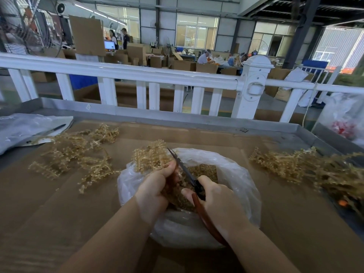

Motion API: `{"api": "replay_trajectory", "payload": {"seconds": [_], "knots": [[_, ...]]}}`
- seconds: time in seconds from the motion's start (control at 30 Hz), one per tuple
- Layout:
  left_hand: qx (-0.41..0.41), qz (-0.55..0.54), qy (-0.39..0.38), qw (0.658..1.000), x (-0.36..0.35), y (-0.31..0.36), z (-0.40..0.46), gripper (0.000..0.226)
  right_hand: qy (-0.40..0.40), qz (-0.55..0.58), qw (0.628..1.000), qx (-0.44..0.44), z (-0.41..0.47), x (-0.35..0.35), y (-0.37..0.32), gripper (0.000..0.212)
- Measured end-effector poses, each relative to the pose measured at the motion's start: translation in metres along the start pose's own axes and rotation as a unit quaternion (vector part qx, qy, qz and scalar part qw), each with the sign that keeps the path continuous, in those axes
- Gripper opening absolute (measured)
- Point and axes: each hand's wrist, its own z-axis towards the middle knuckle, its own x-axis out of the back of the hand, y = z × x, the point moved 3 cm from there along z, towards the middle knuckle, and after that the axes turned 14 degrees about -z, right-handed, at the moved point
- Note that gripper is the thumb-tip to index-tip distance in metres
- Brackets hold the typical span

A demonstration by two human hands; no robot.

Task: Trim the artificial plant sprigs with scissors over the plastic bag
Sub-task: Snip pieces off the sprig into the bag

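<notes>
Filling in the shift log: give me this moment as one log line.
step: trimming | left hand: holds sprig | right hand: grips scissors | over: plastic bag | trimmings: in bag

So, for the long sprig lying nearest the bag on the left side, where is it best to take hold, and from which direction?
Probably grip the sprig on its bare central stem, near the lower tip by the plastic bag, coming from above. It lies flat on the cardboard, and the side leaflets look too thin to hold firmly.

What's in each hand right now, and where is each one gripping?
The left hand grips a sprig at its lower stem end. The right hand holds the scissors by the reddish-brown handles, over the plastic bag.
</notes>
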Motion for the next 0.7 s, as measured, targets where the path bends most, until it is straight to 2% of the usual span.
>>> {"api": "replay_trajectory", "payload": {"seconds": [0.23,0.7], "knots": [[-0.005,0.027,-0.003,1.000,0.0026,0.0025,0.0027,0.014,0.022,0.012,1.000,0.007,-0.0041,-0.0003,-0.0026,0.031],[-0.013,0.092,-0.007,0.996,0.0055,0.0012,-0.0002,0.023,0.005,0.016,1.000,0.004,0.0019,-0.0045,0.0007,0.033]]}}
